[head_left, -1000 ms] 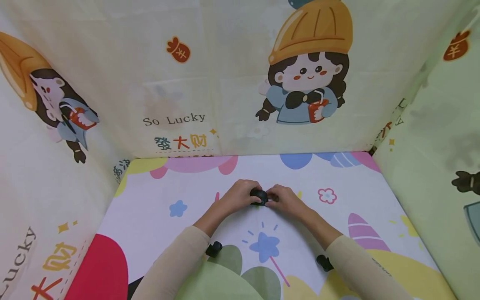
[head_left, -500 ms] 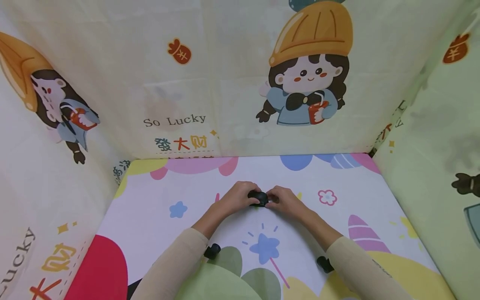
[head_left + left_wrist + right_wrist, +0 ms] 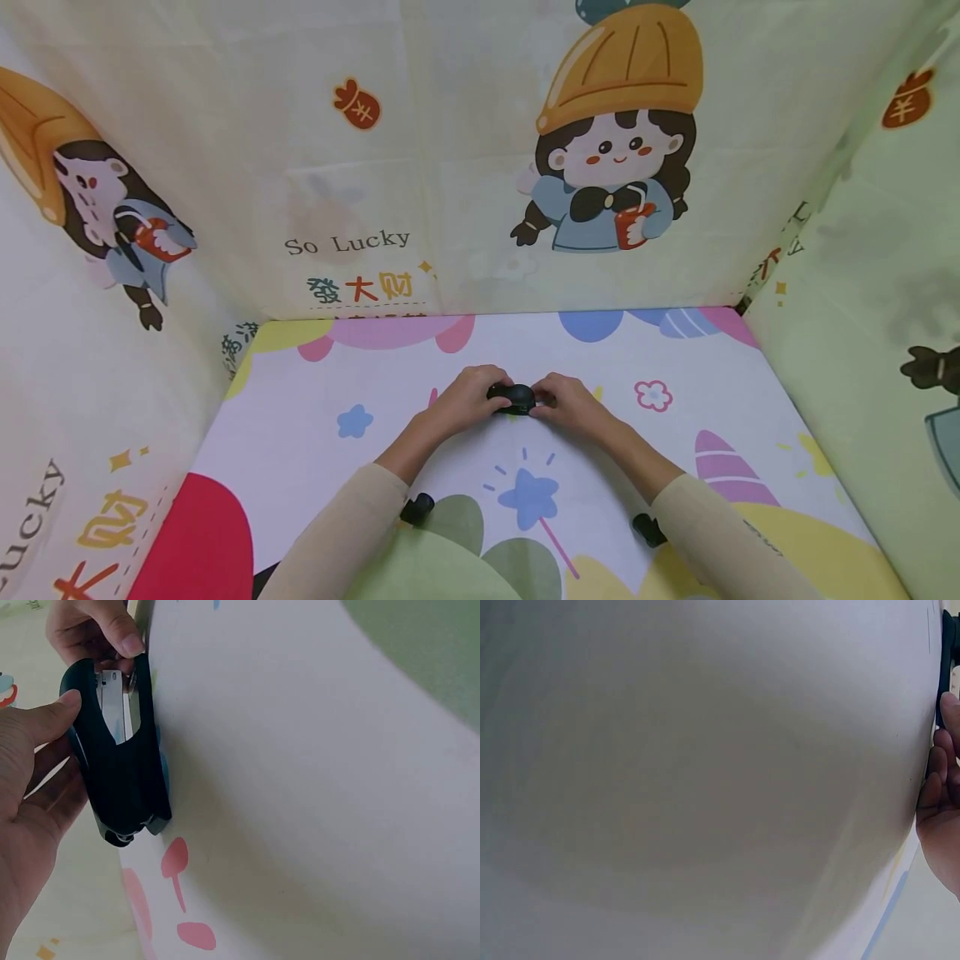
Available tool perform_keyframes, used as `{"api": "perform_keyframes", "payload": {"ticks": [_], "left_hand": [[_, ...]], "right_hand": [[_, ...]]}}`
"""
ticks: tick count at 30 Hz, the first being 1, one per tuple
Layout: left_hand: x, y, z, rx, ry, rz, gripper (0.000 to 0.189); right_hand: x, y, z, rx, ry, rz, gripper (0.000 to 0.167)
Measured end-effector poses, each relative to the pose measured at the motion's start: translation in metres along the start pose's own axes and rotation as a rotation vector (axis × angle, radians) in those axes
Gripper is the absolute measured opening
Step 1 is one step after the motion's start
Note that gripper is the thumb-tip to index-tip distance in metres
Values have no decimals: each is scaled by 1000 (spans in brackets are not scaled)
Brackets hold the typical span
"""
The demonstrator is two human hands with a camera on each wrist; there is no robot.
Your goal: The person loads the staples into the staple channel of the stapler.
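Note:
A black stapler (image 3: 517, 398) is held between both hands over the far middle of the table. My left hand (image 3: 468, 398) grips its rear part, the thumb on the near side. In the left wrist view the dark body of the stapler (image 3: 120, 772) has a long opening with a silver metal strip inside. My right hand (image 3: 567, 400) pinches the other end, its thumb (image 3: 132, 645) at the tip. Only the edge of the right hand (image 3: 941, 772) and a dark strip of the stapler show in the right wrist view.
A white table cover (image 3: 292, 450) with printed shapes lies below. Cream printed cloth (image 3: 465, 183) walls the table at the back and both sides. Small black devices (image 3: 417, 509) sit by both sleeves, and a dark edge (image 3: 266, 577) shows at the lower left.
My left hand has shifted slightly left, and more of the stapler's length shows between the hands. The right hand has stayed nearly in place at its end.

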State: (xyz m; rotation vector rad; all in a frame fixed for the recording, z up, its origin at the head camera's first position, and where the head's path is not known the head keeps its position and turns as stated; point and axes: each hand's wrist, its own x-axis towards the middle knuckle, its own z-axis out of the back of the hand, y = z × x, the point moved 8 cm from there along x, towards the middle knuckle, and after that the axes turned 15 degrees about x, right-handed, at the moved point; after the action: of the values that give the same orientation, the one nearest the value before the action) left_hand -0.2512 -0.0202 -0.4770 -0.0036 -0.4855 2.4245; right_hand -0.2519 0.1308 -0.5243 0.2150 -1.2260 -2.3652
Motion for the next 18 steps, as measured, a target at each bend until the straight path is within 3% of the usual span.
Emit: {"api": "perform_keyframes", "payload": {"ticks": [18], "left_hand": [[2,1,-9,6,19,51,21]], "right_hand": [[-2,2,0,-5,-1,2,27]]}}
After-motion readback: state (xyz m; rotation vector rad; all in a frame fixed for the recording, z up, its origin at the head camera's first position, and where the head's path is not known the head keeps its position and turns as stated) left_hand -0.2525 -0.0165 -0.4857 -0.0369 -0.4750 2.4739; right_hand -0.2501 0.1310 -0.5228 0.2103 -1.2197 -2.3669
